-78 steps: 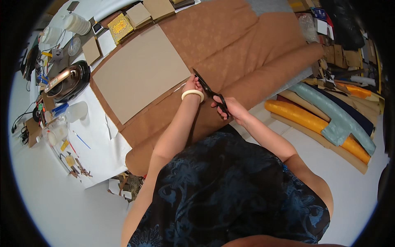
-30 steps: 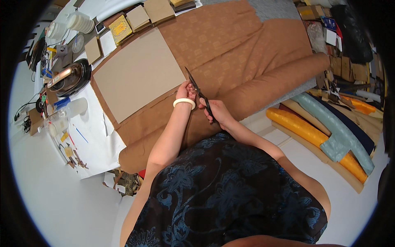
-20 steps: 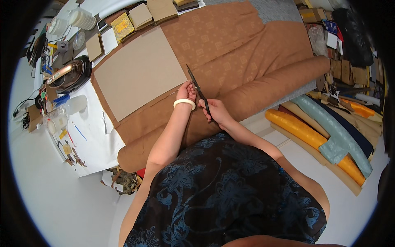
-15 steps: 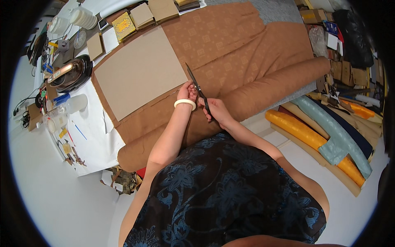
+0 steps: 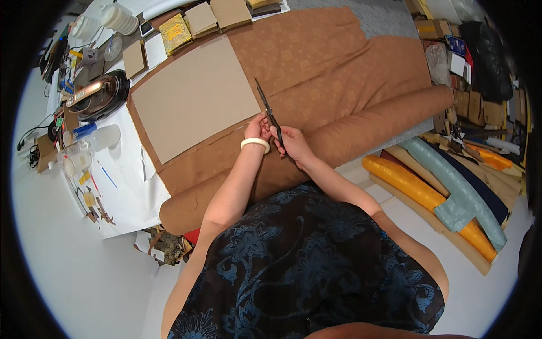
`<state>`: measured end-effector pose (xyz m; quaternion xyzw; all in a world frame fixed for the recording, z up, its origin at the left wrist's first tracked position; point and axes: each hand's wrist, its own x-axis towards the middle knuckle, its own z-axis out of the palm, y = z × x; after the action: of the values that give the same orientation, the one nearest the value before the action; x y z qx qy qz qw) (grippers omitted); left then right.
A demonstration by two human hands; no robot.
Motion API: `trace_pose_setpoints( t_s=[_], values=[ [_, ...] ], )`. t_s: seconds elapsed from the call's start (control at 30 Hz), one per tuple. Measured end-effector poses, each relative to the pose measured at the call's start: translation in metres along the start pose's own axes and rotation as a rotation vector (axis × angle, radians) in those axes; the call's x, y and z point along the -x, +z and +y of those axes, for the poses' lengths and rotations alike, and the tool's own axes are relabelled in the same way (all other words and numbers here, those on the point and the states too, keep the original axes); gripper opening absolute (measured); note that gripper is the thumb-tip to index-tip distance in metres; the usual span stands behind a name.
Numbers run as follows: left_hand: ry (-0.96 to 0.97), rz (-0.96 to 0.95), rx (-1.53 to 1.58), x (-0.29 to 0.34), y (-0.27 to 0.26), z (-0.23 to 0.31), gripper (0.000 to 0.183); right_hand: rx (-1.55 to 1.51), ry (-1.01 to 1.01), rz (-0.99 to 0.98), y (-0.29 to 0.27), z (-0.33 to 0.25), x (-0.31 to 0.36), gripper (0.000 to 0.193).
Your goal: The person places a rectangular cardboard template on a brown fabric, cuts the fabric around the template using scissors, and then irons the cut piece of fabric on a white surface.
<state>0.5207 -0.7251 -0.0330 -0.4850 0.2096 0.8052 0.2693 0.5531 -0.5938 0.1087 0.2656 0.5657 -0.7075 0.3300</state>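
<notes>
Flanking the right edge of the board point(image 5: 195, 99), scissors point(image 5: 269, 111) overlie open cloth point(image 5: 316, 73).

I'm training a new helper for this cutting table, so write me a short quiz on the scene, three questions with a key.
1. Which hand holds the scissors?
2. True or false: the grey board lies on top of the brown cloth.
3. Fill in the blank: the left hand has a white ____ at its wrist.

Key:
1. The right hand.
2. True; cloth shows around the board's edges.
3. Bangle.
</notes>
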Motion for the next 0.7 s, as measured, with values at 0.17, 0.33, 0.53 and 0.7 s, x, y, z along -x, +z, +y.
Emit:
trace_pose_setpoints(
  t_s=[0.17, 0.33, 0.53, 0.7],
  values=[
    [-0.007, -0.061, 0.026, -0.006, -0.009, 0.001, 0.016, 0.028, -0.042, -0.005, 0.003, -0.007, -0.007, 0.037],
    [0.028, -0.081, 0.022, 0.009, 0.003, 0.000, 0.018, 0.019, -0.089, -0.014, 0.002, -0.007, -0.028, 0.037],
    [-0.002, -0.128, -0.059, 0.003, -0.005, 0.001, 0.025, -0.001, -0.064, -0.015, 0.006, -0.006, -0.033, 0.034],
    [0.021, -0.108, -0.057, 0.004, -0.002, -0.001, 0.028, 0.010, -0.090, 0.001, 0.002, -0.004, -0.033, 0.037]
  ],
)
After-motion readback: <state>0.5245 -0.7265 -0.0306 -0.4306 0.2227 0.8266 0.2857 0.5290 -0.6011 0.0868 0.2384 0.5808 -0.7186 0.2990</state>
